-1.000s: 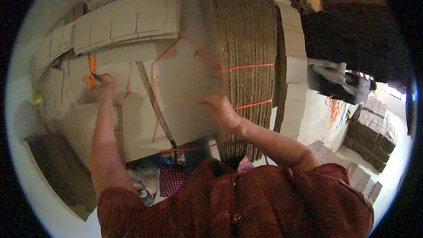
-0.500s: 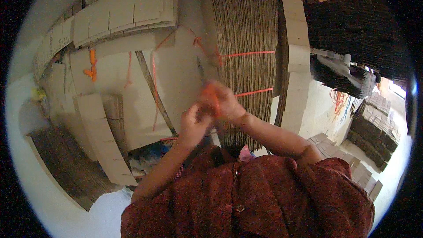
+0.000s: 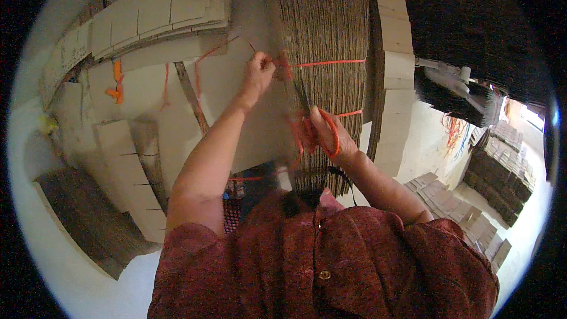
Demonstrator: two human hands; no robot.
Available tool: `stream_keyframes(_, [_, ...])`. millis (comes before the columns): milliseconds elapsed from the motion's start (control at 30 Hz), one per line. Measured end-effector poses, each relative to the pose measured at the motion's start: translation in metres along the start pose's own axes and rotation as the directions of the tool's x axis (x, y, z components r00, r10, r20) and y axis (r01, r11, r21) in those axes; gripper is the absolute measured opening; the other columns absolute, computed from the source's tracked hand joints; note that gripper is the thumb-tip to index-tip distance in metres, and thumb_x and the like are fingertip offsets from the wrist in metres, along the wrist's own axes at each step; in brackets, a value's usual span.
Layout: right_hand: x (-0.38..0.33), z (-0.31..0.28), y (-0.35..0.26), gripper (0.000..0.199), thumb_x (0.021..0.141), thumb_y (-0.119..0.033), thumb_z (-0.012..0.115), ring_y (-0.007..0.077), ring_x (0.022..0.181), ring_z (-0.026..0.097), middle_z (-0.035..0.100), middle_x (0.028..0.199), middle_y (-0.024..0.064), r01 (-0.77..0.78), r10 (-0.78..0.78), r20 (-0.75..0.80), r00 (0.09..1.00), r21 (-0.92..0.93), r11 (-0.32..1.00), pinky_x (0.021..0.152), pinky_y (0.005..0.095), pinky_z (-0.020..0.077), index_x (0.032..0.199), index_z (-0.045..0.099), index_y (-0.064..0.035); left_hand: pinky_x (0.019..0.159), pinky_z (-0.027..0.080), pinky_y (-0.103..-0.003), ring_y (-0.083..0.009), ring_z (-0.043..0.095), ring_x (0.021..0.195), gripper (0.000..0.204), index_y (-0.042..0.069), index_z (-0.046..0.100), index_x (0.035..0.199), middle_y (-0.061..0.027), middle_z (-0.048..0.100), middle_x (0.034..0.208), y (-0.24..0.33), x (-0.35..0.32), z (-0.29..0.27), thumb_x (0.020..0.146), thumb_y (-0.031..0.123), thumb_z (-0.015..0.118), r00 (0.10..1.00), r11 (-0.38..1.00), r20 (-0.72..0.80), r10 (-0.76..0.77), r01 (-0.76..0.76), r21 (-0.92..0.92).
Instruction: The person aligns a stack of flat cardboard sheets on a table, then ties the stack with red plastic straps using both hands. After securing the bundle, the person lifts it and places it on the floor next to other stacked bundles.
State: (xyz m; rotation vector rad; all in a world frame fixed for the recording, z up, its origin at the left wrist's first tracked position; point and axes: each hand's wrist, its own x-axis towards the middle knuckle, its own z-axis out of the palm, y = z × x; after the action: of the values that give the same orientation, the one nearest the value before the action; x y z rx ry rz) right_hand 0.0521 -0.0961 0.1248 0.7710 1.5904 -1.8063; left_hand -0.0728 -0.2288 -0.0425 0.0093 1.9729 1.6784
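Left hand in the head view: the left hand (image 3: 258, 74) has thumb and fingers pressed together, pinching what looks like a loose end of the upper red string (image 3: 331, 62), at the left face of the cardboard stack (image 3: 325, 18).
Right hand: the right hand (image 3: 342, 136) curls its grip around the scissors (image 3: 305, 136), red-orange handles against thumb and fingers; blur hides how far the blades are spread.
Scissors: the handles are in the right grip, and the blades reach beyond it, away from the body and a little to its left.
Blades to string: the scissors' long axis points from the right grip toward the upper red string, which runs crosswise to it; the tips appear near the string, but contact cannot be told.
Nearer hand: the left grip is the nearer, with the string running off to its right; the right grip is farther, on the body side of the string.
Lower red string: the lower red string (image 3: 352, 112) crosses the stack just beyond the right grip.
Orange strip: the orange strip (image 3: 115, 91) hangs well to the left of the left grip.
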Motion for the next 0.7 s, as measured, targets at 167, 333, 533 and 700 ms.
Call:
stream_keyframes(167, [0.034,-0.003,0.014,0.046,0.092,-0.052,0.039,0.0141,0.051,0.046,0.049,0.060,0.0005,-0.066,0.065,0.074,0.995,0.011,0.998,0.046,0.0325,0.0358,0.082,0.052,-0.0090,0.056,0.044,-0.032,-0.0174,0.053,0.058,0.013,0.001,0.056,0.086,-0.0068,0.059,0.066,0.028,-0.020,-0.021,0.085,0.014,0.056,0.994,0.986,0.038,0.101,-0.105,0.126])
stream_keyframes(333, [0.098,-0.006,0.029,0.049,0.088,-0.055,0.044,0.0171,0.048,0.046,0.048,0.059,0.0041,0.145,-0.140,0.049,0.989,-0.130,0.981,0.043,0.0346,0.0349,0.084,0.056,-0.0081,0.056,0.043,-0.036,-0.0246,0.056,0.059,0.015,-0.001,0.057,0.079,-0.0153,0.057,0.064,0.032,-0.049,-0.033,0.085,0.013,0.058,0.967,0.866,0.083,0.240,-0.252,0.433])
stream_keyframes(533, [0.108,0.018,-0.014,0.051,0.088,-0.058,0.043,0.0106,0.045,0.039,0.045,0.058,0.0001,-0.091,0.086,-0.070,0.994,-0.078,0.993,0.041,0.0285,0.0336,0.076,0.051,-0.0088,0.054,0.041,-0.038,-0.0301,0.056,0.056,0.017,-0.001,0.057,0.075,-0.0188,0.057,0.065,0.043,-0.054,-0.023,0.085,0.014,0.057,0.939,0.890,-0.132,0.318,-0.247,0.383])
stream_keyframes(700, [0.107,-0.001,0.006,0.063,0.082,-0.068,0.041,0.0160,0.051,0.047,0.051,0.061,0.0036,-0.071,0.075,0.063,0.995,-0.068,0.995,0.045,0.0327,0.0353,0.075,0.057,-0.0068,0.054,0.042,-0.039,-0.0309,0.057,0.058,0.016,0.001,0.058,0.077,-0.0179,0.059,0.067,0.018,-0.056,-0.017,0.086,0.014,0.056,0.958,0.919,-0.082,0.276,-0.238,0.315])
